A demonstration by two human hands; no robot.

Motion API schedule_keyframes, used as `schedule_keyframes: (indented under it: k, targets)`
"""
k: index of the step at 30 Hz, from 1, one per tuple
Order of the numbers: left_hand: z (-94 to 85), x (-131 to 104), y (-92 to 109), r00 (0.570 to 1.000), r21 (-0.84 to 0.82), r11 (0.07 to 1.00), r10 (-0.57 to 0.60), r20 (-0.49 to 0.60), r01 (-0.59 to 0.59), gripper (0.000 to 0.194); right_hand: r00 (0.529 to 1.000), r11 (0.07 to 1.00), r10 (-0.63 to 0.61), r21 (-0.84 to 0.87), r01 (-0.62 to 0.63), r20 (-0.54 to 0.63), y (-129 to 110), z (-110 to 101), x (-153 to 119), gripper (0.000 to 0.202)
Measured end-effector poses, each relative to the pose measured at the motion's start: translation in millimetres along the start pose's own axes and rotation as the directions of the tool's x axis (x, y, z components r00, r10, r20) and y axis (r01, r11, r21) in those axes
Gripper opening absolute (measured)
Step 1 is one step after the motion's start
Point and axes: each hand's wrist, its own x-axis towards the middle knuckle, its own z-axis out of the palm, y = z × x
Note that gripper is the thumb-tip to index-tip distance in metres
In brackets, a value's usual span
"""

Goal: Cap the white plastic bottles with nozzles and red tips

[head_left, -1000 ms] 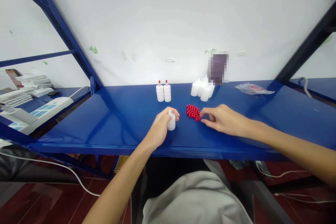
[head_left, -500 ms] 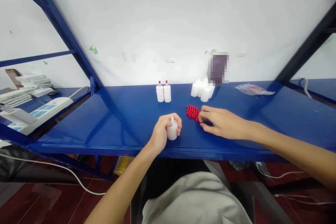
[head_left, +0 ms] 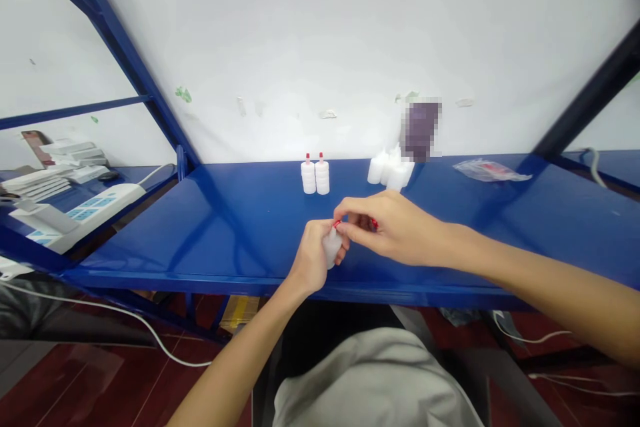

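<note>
My left hand (head_left: pixel 313 255) is wrapped round a white squeeze bottle (head_left: pixel 331 248), its nozzle tilted up toward the right hand. Between thumb and forefinger, my right hand (head_left: pixel 387 225) pinches a small red cap (head_left: pixel 337 223) at the nozzle's tip; whether the cap is seated I cannot tell. Loose red caps (head_left: pixel 375 223) show through the gap between the right fingers, the rest of their pile hidden behind that hand. Farther back, two white bottles with red tips (head_left: pixel 315 177) stand side by side. A cluster of uncapped white bottles (head_left: pixel 389 169) is beyond the right hand.
Both hands are over a blue table (head_left: pixel 225 233) against a white wall. A clear plastic bag (head_left: pixel 493 170) lies at the back right, and a pixelated dark object (head_left: pixel 421 130) leans on the wall. At left are a power strip (head_left: pixel 90 210) and stacked white boxes (head_left: pixel 75 153).
My right hand has moved left from the cap pile to the bottle, bringing a red cap to its nozzle. The left hand keeps its grip, with the bottle now tilted more.
</note>
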Motion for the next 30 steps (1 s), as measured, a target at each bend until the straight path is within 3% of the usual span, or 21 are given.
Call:
schedule_keyframes:
  k: [4, 9, 15, 19, 22, 24, 26, 30]
  targets:
    - [2.0, 0.4, -2.7, 0.998, 0.025, 0.999, -0.032, -0.049, 0.034, 0.047, 0.997, 0.997, -0.023, -0.066, 0.028, 0.074, -2.3, -5.1, 0.4, 0.016]
    - [2.5, -0.1, -3.5, 0.999, 0.018, 1.000, 0.010, -0.038, -0.009, 0.051, 0.988, 0.972, -0.060, -0.219, 0.090, 0.143, -7.9, -9.4, 3.3, 0.020]
    - [3.3, -0.7, -2.6, 0.997, 0.049, 0.999, -0.009, -0.072, 0.012, 0.056, 0.978, 0.914, -0.137, -0.361, 0.186, 0.157, -3.6, 5.5, 4.6, 0.021]
    - [5.2, -0.1, 0.3, 0.998, 0.062, 0.998, -0.005, -0.063, 0.009, 0.058, 0.978, 0.894, -0.119, -0.411, 0.181, 0.173, -3.3, 9.1, 7.4, 0.023]
    - [5.3, 0.7, 2.6, 0.996, 0.018, 1.000, -0.021, -0.081, 0.022, 0.056, 0.994, 0.942, -0.075, -0.322, 0.098, 0.082, 4.5, -5.0, 15.4, 0.033]
    - [4.4, 0.6, 3.6, 0.996, 0.001, 0.999, -0.036, -0.083, 0.036, 0.049, 0.995, 0.955, 0.028, -0.291, -0.056, -0.101, 20.0, -17.7, 24.3, 0.037]
    - [3.1, -0.3, 4.3, 0.998, 0.046, 0.999, -0.005, -0.057, 0.007, 0.037, 0.956, 0.922, 0.136, -0.321, -0.219, -0.261, 43.2, -25.7, 35.4, 0.036]
    - [1.7, -3.0, 6.2, 0.998, 0.178, 0.982, 0.054, 0.017, -0.056, 0.026, 0.969, 0.886, 0.224, -0.393, -0.247, -0.105, 91.6, -15.3, 60.7, 0.032]
